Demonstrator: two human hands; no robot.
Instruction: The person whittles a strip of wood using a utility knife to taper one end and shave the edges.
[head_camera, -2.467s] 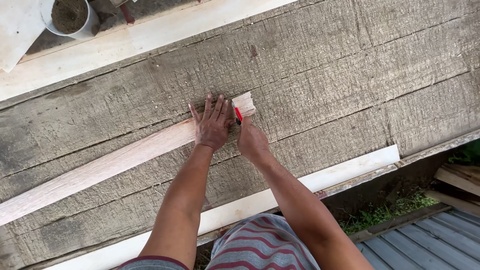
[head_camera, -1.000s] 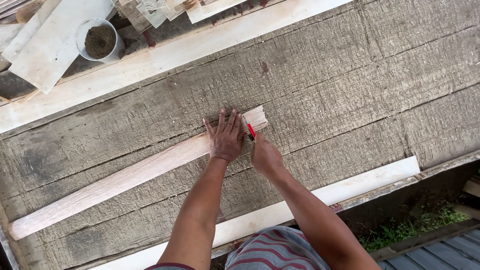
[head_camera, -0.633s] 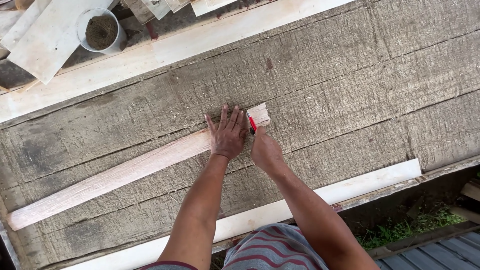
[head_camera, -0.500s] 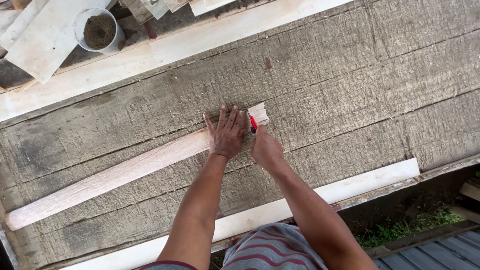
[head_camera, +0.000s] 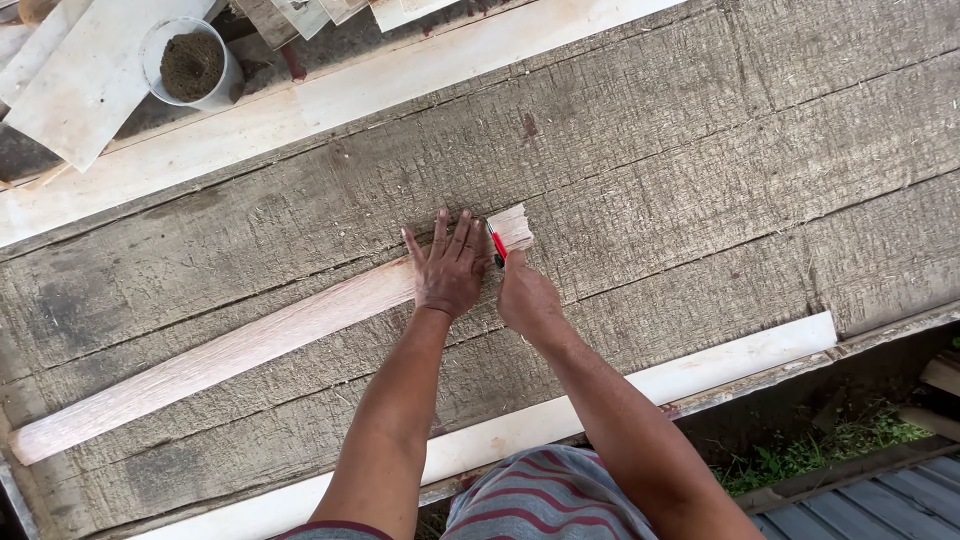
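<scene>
A long pale wooden strip (head_camera: 230, 345) lies slanted across rough grey planks (head_camera: 700, 170). My left hand (head_camera: 450, 265) presses flat on the strip near its right end, fingers spread. My right hand (head_camera: 525, 298) sits just beside it, gripping a red pen (head_camera: 496, 243) whose tip touches the strip's end (head_camera: 512, 227).
A white bucket of brown material (head_camera: 192, 63) stands at the top left among loose pale boards (head_camera: 80, 80). A long white board (head_camera: 330, 95) runs along the far side, another white board (head_camera: 700, 375) along the near edge. Beyond the near edge are grass and corrugated sheeting (head_camera: 880, 500).
The view has shifted slightly, so the strip and hands sit a little further right than 2.5 s ago. Both hands keep their places on the strip's end with the pen.
</scene>
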